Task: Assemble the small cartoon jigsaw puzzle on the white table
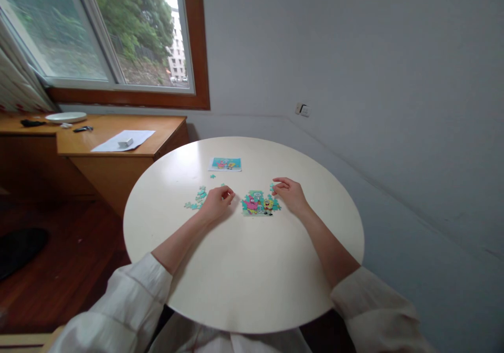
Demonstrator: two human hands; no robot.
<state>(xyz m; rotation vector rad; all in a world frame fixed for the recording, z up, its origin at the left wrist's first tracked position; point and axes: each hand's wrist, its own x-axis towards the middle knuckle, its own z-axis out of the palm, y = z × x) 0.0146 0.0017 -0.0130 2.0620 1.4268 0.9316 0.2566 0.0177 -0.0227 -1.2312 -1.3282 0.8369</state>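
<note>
A partly assembled jigsaw puzzle with pink and yellow cartoon figures lies flat on the round table, between my hands. My left hand is just left of it, fingers curled and thumb drawn in; anything pinched there is too small to make out. Several loose teal pieces lie beside and partly behind that hand. At the puzzle's upper right is my right hand, its thumb and fingers around a small teal puzzle piece. Farther back lies a reference picture card with the same figures.
The white round table stands against the wall. One loose piece is near the card. To the left, a wooden desk holds a paper sheet, a small white box and a white plate.
</note>
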